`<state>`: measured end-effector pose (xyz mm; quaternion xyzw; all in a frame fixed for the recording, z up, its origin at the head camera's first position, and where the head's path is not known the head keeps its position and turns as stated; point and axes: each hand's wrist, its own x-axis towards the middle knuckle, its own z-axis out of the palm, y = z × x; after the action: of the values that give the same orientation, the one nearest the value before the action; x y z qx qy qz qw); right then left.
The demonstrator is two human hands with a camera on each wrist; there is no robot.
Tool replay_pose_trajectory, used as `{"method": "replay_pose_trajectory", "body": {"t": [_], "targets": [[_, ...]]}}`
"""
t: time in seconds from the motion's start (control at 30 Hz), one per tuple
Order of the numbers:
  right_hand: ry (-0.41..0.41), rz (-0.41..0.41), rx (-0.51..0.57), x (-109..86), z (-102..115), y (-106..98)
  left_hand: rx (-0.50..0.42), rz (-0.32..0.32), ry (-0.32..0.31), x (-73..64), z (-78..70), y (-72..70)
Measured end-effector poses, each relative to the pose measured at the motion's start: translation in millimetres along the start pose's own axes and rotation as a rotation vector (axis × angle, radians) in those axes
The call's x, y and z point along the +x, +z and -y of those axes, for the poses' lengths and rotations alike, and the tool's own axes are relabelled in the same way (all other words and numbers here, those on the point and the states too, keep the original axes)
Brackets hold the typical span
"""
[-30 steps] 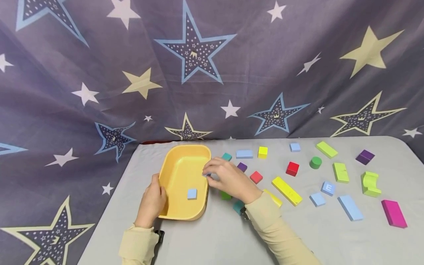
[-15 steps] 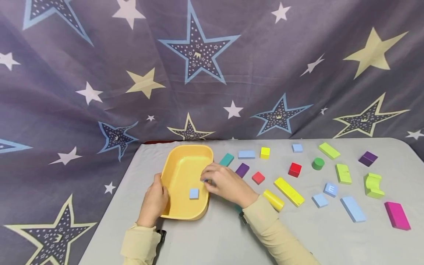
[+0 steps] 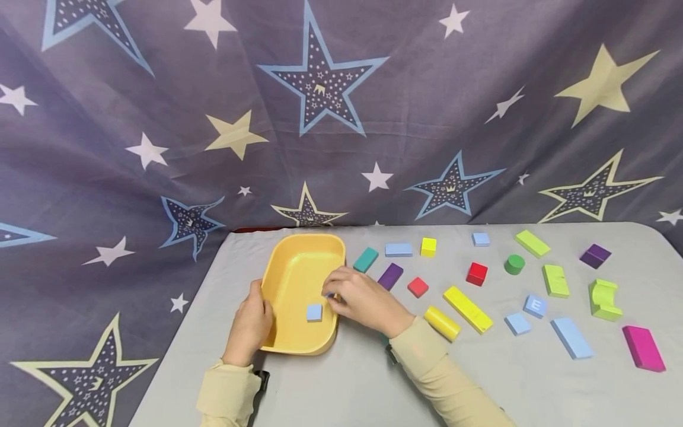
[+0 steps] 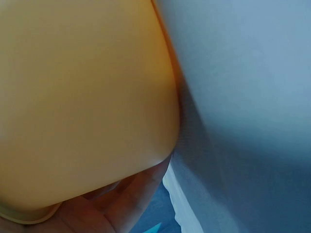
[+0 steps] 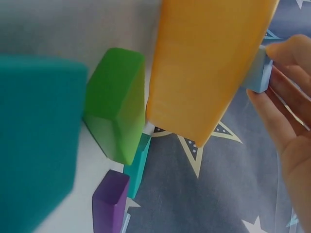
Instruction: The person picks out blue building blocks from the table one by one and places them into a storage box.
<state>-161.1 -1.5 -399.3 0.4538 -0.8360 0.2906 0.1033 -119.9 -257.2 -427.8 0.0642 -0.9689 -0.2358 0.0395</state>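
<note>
A yellow plastic tub (image 3: 299, 267) stands at the left of the table, and a light blue block (image 3: 314, 312) lies on its floor. My left hand (image 3: 249, 325) grips the tub's left side; in the left wrist view its fingers (image 4: 136, 194) show under the tub wall. At the opposite rim, my right hand (image 3: 368, 299) pinches another light blue block (image 5: 262, 75) between thumb and fingers. In the head view that block is mostly hidden by the fingers. The right wrist view shows it overlapping the edge of the tub wall.
Near the right wrist are a green block (image 5: 116, 104) and a teal block (image 5: 36, 141). Several blocks lie scattered rightward, among them a yellow cylinder (image 3: 441, 324), a long yellow block (image 3: 468, 309) and a magenta block (image 3: 643, 348). A star-patterned curtain (image 3: 395, 89) hangs behind.
My right hand has shifted slightly left and toward me over the tub's rim with its block, uncovering more of the teal and purple blocks. The left hand keeps its grip. The head view has shifted slightly.
</note>
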Motion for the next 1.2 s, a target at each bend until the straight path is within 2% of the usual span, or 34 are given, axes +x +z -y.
{"method": "replay_pose_trajectory", "body": {"t": [0.33, 0.9, 1.2], "targets": [[-0.04, 0.035, -0.043, 2.8, -0.2, 9.2, -0.001, -0.002, 0.001, -0.1, -0.5, 0.5], [-0.035, 0.078, -0.01, 4.2, 5.0, 21.7, -0.011, -0.003, 0.002, -0.6, -0.4, 1.9], [-0.06, 0.088, -0.052, 6.7, 8.3, 24.2, -0.008, -0.01, 0.016, -0.6, 0.6, 1.9]]}}
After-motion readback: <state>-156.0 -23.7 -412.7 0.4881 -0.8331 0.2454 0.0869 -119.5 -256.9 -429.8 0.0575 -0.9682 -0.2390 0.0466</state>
